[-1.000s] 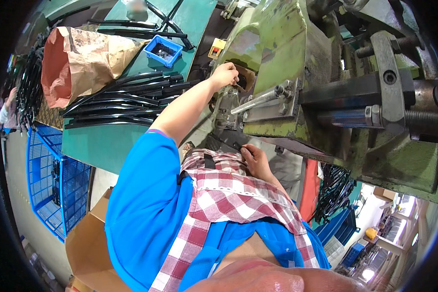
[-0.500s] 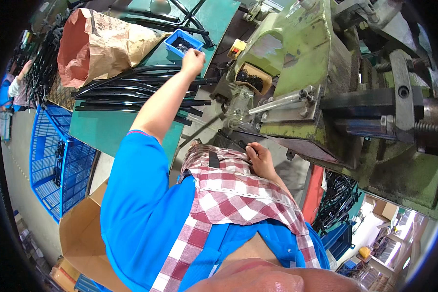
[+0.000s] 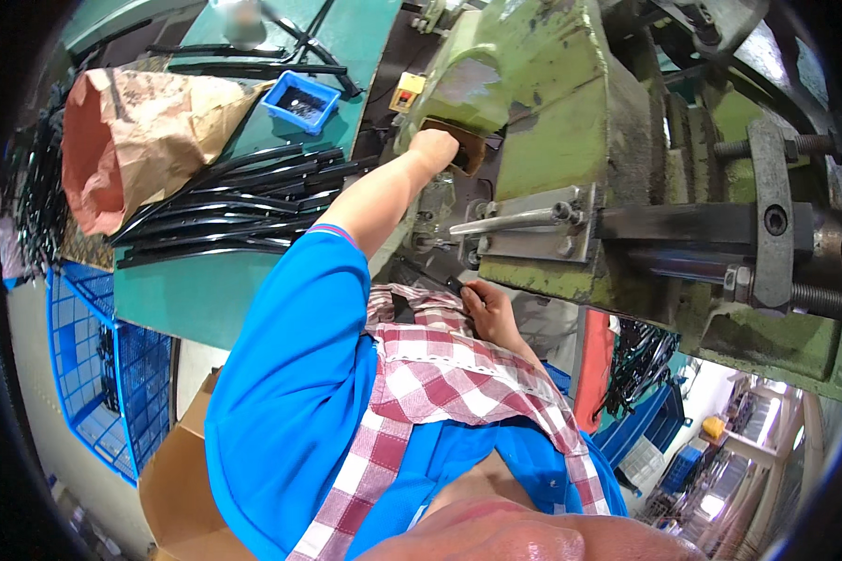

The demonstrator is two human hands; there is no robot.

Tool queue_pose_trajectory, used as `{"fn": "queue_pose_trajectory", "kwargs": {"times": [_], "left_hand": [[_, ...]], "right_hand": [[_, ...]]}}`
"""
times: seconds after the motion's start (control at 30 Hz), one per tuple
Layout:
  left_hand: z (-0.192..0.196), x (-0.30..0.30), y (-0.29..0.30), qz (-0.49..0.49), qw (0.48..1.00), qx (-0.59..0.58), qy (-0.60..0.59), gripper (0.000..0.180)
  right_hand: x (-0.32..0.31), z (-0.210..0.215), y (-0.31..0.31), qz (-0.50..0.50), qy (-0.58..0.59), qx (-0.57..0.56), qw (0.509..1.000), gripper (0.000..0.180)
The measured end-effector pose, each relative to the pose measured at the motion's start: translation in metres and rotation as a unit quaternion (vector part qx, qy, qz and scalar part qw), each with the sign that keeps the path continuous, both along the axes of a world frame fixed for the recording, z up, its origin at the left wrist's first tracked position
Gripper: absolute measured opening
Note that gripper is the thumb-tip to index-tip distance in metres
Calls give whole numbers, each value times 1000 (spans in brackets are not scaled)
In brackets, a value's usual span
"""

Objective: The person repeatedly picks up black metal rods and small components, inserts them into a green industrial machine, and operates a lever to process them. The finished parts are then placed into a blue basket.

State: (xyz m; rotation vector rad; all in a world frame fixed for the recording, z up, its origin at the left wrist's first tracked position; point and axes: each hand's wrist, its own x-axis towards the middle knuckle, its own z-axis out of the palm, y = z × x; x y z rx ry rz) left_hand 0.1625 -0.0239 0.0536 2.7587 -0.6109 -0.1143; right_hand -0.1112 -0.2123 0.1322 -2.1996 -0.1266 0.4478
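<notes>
My left hand (image 3: 434, 150) is at the small cardboard box (image 3: 471, 152) on the green machine. Its fingers are bent down over the box edge and mostly hidden, so whether they grip anything does not show. Close to my apron, my right hand (image 3: 489, 309) is closed round the end of a slim black metal bar (image 3: 437, 277), which slants away up and to the left. A blue tray (image 3: 299, 124) holding small dark parts stands on the green table (image 3: 192, 297), left of my left hand.
Glossy black tubes (image 3: 239, 208) lie across the table beside an open brown paper sack (image 3: 150, 140). The large green press (image 3: 557, 112) fills the right side. A blue crate (image 3: 145, 393) and a cardboard carton (image 3: 182, 486) stand at the lower left, and a yellow switch box (image 3: 407, 93) sits behind my left hand.
My left hand has moved right, from the blue tray to the small cardboard box on the press. The right hand keeps hold of the black metal bar. The whole view has shifted slightly.
</notes>
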Motion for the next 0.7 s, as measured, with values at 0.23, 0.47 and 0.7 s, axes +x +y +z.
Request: {"fn": "queue_pose_trajectory", "kwargs": {"times": [0.23,0.47,0.7], "left_hand": [[-14,29,4,8,997,64,46,24],[-19,12,10,58,998,-32,-12,20],[-25,-2,21,105,989,-93,-34,20]], "right_hand": [[4,3,-10,42,-121,-106,986,21],[23,-11,-22,51,-160,-92,981,18],[35,20,2,37,-28,-48,998,23]]}}
